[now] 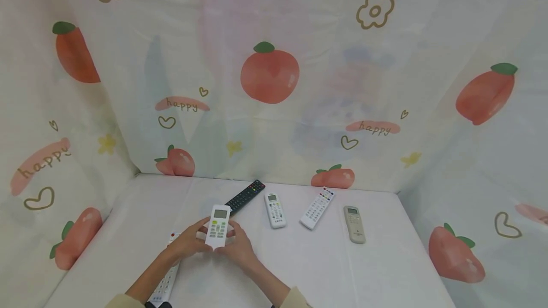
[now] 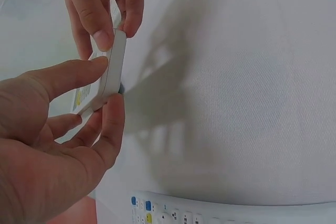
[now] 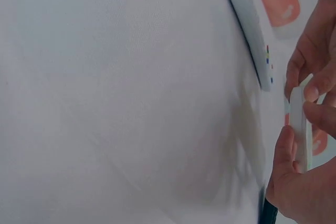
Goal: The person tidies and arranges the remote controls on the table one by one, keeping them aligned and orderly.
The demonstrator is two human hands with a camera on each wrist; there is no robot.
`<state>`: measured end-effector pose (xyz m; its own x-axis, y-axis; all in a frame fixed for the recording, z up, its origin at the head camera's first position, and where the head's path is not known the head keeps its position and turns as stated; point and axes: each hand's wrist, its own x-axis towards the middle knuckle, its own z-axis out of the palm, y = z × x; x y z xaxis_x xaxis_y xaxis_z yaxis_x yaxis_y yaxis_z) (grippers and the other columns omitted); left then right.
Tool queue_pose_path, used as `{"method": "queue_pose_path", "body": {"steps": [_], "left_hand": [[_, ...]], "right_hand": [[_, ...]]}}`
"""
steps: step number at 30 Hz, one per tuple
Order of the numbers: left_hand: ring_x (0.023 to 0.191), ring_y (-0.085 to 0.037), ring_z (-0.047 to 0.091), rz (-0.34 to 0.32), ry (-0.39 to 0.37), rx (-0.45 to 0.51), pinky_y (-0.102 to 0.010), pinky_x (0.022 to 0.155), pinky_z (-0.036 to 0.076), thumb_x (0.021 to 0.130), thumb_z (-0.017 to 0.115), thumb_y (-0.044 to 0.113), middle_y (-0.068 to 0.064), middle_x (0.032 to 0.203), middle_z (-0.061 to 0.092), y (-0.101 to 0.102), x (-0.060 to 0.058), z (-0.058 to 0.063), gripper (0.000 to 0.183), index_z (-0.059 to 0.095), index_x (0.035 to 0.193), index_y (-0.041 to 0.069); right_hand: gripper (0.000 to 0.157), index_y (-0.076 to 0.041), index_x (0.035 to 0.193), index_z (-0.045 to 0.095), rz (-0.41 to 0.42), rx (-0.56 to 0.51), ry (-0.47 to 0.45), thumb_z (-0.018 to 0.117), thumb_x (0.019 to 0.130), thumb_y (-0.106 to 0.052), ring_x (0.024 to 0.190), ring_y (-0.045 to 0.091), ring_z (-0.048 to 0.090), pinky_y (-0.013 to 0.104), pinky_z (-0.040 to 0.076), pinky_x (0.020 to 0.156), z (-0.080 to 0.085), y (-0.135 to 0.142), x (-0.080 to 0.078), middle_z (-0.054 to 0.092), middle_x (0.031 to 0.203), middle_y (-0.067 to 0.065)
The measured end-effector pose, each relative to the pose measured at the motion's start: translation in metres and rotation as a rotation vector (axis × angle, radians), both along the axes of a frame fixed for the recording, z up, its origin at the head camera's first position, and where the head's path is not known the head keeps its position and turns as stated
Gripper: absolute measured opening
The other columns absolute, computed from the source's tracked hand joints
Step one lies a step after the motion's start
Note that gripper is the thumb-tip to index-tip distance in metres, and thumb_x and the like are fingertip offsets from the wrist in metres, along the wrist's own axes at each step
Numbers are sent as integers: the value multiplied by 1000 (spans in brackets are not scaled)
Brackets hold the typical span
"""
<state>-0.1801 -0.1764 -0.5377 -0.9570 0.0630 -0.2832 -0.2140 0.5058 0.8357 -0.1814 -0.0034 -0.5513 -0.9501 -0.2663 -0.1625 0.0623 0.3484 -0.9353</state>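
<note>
Beige sleeves (image 1: 295, 299) run to the left hand (image 1: 187, 243) and right hand (image 1: 240, 248), which pinch one white remote (image 1: 217, 230) from either side (neither sits nearer), held above the counter (image 1: 317, 263), its long axis pointing away from the person, screen (image 1: 220, 214) end far.

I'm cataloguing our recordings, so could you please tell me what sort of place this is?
Probably a makeshift recording booth: fruit-printed sheeting walls in a white surface at the back and both sides, with several remote controls spread out on it.
</note>
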Motion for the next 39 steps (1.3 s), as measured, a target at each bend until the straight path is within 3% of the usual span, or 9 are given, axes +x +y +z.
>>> {"method": "queue_pose_path", "body": {"steps": [9, 19, 39], "left_hand": [[83, -19, 57, -27, -41, 9, -34, 69, 47, 64, 79, 2, -11, 114, 49, -1, 10, 3, 92, 32, 143, 10], [81, -18, 57, -50, -83, -6, -35, 68, 49, 63, 79, 0, -13, 114, 49, -1, 25, 6, 93, 32, 143, 8], [78, -17, 56, -58, -148, -62, -34, 66, 48, 61, 81, 4, -11, 109, 52, -3, 47, -3, 95, 32, 142, 7]], "right_hand": [[87, -10, 140, 32, -38, 17, 1, 80, 67, -12, 76, 12, 47, 25, 43, 63, -1, -2, 17, 48, 99, 2], [87, -11, 140, 31, -28, 27, -20, 79, 67, -12, 71, 10, 50, 22, 45, 59, -3, -2, 34, 46, 99, 1], [87, -8, 138, 32, 8, 16, -57, 81, 66, -11, 67, 10, 50, 22, 45, 56, -13, -2, 54, 45, 96, -1]]}}
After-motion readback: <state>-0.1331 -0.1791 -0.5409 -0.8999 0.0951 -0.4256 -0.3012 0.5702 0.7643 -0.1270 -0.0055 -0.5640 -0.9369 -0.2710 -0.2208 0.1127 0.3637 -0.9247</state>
